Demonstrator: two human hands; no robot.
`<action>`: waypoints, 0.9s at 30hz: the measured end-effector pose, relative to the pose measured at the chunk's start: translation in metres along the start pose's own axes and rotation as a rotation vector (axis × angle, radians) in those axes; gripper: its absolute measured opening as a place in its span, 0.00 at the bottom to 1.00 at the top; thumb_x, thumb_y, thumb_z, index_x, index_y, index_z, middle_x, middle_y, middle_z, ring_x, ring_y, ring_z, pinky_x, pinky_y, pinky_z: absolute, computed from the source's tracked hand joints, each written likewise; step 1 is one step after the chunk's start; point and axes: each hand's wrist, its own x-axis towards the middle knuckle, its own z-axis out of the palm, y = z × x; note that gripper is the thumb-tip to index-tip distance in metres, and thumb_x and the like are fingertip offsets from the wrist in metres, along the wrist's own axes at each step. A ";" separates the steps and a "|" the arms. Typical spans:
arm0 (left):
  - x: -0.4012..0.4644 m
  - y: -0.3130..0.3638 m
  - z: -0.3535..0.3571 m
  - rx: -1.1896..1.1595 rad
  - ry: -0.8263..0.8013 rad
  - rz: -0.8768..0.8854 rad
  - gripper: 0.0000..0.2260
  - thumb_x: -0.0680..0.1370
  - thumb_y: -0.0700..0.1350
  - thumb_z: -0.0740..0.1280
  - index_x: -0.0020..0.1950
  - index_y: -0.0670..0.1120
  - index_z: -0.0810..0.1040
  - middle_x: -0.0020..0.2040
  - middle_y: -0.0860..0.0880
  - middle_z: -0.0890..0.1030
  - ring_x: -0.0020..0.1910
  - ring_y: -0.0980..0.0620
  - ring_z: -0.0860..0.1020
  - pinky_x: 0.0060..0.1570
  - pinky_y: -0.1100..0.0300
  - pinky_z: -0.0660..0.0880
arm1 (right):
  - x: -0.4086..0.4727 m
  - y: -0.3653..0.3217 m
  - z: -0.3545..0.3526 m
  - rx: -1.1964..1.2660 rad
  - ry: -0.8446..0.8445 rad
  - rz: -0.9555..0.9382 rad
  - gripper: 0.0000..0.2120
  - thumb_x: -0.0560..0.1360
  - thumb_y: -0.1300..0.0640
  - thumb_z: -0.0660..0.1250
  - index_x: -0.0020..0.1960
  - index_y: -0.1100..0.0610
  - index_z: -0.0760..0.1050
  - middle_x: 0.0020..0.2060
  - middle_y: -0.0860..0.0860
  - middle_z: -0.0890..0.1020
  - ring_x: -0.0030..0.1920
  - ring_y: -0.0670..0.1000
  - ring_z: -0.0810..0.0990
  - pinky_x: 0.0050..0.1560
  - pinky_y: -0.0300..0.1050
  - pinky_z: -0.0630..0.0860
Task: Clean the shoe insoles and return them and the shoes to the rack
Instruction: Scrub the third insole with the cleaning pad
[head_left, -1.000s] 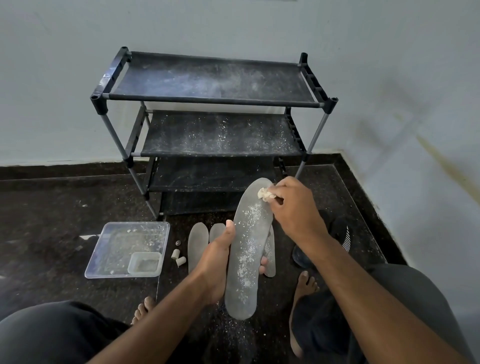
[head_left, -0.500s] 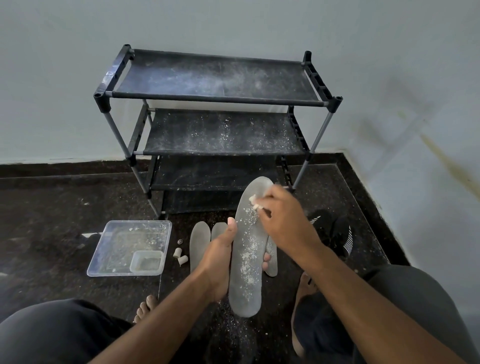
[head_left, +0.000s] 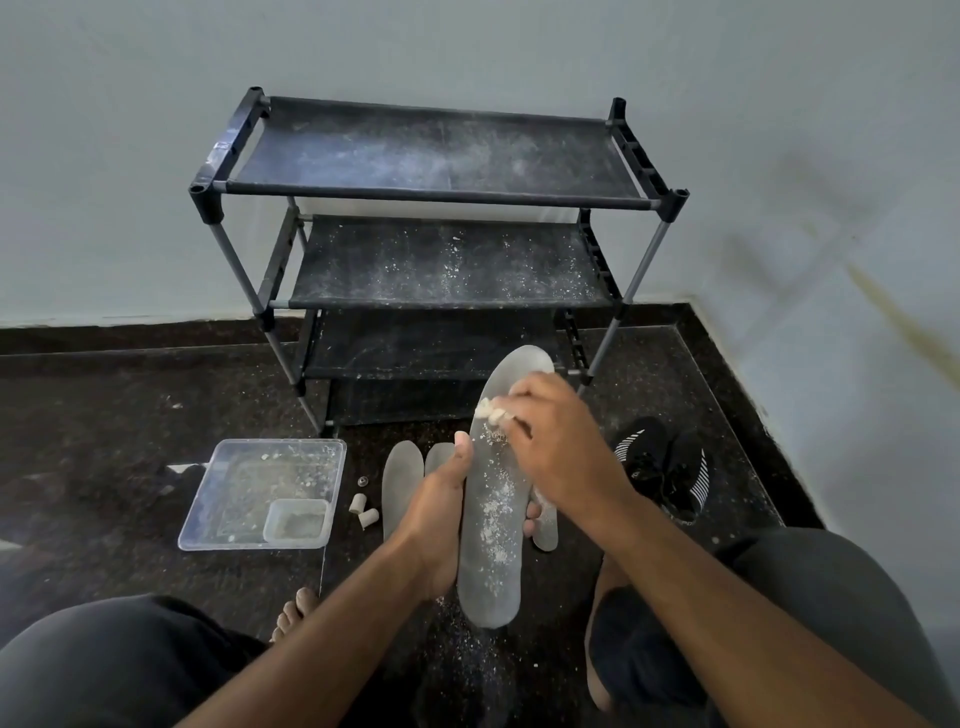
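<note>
Now left hand (head_left: 441, 519) grips insole (head_left: 491, 519); right hand (head_left: 558, 447) pinches white wad (head_left: 491, 410) against it, before rack (head_left: 436, 208).

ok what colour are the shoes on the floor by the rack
Black with white stripes on the sides, seen in the head view: the shoes sit right of the hands.

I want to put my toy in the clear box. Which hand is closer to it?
Left. The left hand grips the insole just right of the clear box; the right hand is farther right, across the insole.
</note>
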 end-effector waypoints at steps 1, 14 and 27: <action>0.000 0.000 0.000 -0.002 -0.004 -0.015 0.36 0.84 0.65 0.52 0.61 0.36 0.83 0.48 0.33 0.83 0.41 0.42 0.83 0.41 0.51 0.84 | 0.004 0.004 -0.003 0.009 0.055 0.039 0.07 0.79 0.64 0.67 0.52 0.60 0.83 0.46 0.48 0.75 0.48 0.45 0.73 0.53 0.30 0.69; 0.004 0.008 0.001 -0.002 0.090 0.062 0.31 0.86 0.61 0.52 0.64 0.37 0.81 0.50 0.35 0.85 0.44 0.42 0.85 0.40 0.49 0.83 | 0.007 -0.006 -0.002 -0.127 -0.075 -0.134 0.07 0.74 0.65 0.71 0.45 0.55 0.85 0.42 0.46 0.79 0.47 0.50 0.71 0.47 0.53 0.75; 0.002 0.011 -0.001 -0.004 0.114 0.036 0.34 0.85 0.64 0.52 0.61 0.37 0.83 0.48 0.34 0.84 0.42 0.41 0.84 0.41 0.50 0.84 | 0.014 0.006 -0.007 -0.037 0.047 -0.036 0.09 0.76 0.63 0.69 0.51 0.53 0.85 0.45 0.43 0.79 0.49 0.46 0.69 0.53 0.46 0.71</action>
